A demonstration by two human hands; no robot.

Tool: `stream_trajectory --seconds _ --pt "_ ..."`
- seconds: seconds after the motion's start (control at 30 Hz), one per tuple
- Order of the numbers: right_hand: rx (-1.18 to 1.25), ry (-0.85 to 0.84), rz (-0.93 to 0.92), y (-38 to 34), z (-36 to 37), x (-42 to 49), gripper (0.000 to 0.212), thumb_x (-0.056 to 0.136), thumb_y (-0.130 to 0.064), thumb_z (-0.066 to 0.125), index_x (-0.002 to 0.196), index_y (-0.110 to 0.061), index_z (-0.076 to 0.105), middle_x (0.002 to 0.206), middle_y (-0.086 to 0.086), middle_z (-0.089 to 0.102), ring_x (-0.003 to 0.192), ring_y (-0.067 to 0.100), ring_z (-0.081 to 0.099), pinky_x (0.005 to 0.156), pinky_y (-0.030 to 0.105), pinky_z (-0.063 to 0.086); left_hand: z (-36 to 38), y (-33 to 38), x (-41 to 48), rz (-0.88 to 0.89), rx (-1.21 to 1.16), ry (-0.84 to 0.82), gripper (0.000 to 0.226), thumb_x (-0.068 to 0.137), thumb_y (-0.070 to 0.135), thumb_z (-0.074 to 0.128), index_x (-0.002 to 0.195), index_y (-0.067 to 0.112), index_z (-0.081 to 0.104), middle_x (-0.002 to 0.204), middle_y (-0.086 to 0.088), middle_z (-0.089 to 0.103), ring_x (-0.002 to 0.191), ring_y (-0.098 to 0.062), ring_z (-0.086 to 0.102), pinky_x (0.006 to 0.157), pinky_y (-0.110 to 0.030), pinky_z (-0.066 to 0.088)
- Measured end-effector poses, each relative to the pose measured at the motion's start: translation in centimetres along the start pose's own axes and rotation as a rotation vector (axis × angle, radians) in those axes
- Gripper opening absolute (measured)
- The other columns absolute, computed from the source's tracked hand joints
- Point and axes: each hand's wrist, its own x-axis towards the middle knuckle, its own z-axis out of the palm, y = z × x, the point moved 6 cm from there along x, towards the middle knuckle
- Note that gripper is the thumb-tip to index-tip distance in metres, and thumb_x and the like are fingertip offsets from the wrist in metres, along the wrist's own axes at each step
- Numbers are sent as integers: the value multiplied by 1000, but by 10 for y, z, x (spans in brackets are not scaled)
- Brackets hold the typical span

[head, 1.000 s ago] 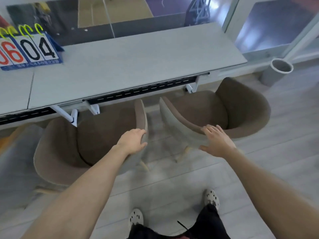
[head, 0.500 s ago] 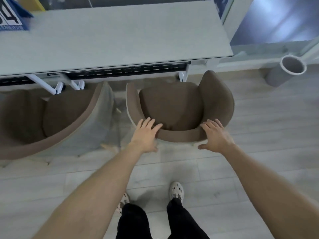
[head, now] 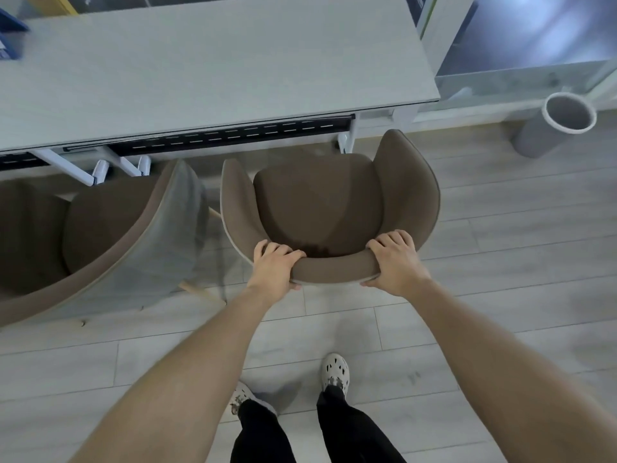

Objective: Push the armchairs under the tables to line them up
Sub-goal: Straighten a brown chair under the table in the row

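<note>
A brown armchair [head: 320,202] stands on the floor right in front of me, its seat facing the pale grey table [head: 213,61]. Its front edge sits just short of the table's near edge. My left hand [head: 275,265] grips the left end of its backrest, fingers curled over the top. My right hand [head: 394,259] grips the right end the same way. A second brown armchair [head: 100,235] stands to the left, turned at an angle, its seat partly under the table.
A grey cylindrical bin [head: 557,125] stands on the floor at the right, beside a glass wall [head: 521,38]. White table legs [head: 96,168] and a black cable tray [head: 233,137] hang under the tabletop. My feet in white clogs [head: 335,369] are behind the chair.
My left hand left the left armchair and came over to the right one. Both hands went from resting flat to closing on its backrest. The view shifted right and closer.
</note>
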Motion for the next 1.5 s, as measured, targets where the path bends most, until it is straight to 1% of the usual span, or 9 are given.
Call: stream_trajectory --seconds 0.5,0.63,0.8,0.9,1.0,1.1,1.2,1.37,1.5 --pt "-6 22 16 -3 -4 14 89 68 -82 76 132 -22 63 121 1 64 125 29 53 125 47 27 -12 -10 10 12 26 6 72 74 50 91 140 44 61 129 11 65 131 -24 51 128 -48 11" --pt "-37 -46 34 -6 -5 14 99 67 -87 69 140 -21 58 130 2 63 131 29 52 129 47 21 -14 -7 8 4 27 -10 76 72 50 92 141 42 59 131 9 65 132 -24 50 129 -47 10" --pt "11 -235 26 -33 -19 11 127 61 -100 60 157 -18 47 148 5 57 145 30 47 134 55 10 -35 -16 -6 35 14 -87 98 76 49 90 161 32 44 163 0 48 155 -26 36 132 -43 13" --pt "117 -266 -5 -78 -42 13 125 67 -97 61 160 -17 42 158 4 52 148 28 46 132 52 20 -65 -49 -28 -31 -19 -58 95 81 46 87 163 30 42 170 -2 41 157 -26 36 129 -42 25" --pt "155 -249 -84 -141 -69 22 104 83 -78 71 162 -16 41 159 5 51 146 29 47 126 47 32 -86 -104 -63 -122 -52 -51 82 89 48 81 160 29 46 162 -1 50 148 -27 47 123 -44 37" --pt "133 -243 -151 -212 -87 38 85 94 -61 71 160 -15 43 155 6 52 141 31 52 121 47 39 -93 -173 -108 -222 -90 -67 73 92 53 76 156 29 50 155 -1 57 141 -29 54 116 -47 45" --pt "115 -219 -178 -284 -94 58 76 92 -59 70 149 -13 51 144 8 58 132 32 57 113 48 44 -95 -250 -156 -295 -84 -67 71 91 58 73 153 30 52 152 -2 60 139 -30 57 113 -48 47" --pt "122 -216 -181 -421 -98 73 79 94 -58 71 155 -14 47 153 8 55 139 33 55 115 48 45 -104 -374 -248 -346 -122 -37 63 91 54 76 147 30 59 146 0 63 134 -26 60 111 -47 49" --pt "112 -210 -201 -538 -97 88 69 90 -56 73 143 -15 54 141 8 61 130 34 61 108 50 50 -114 -471 -321 -378 -122 -31 60 94 52 75 147 29 59 145 -2 62 135 -28 59 111 -47 49"
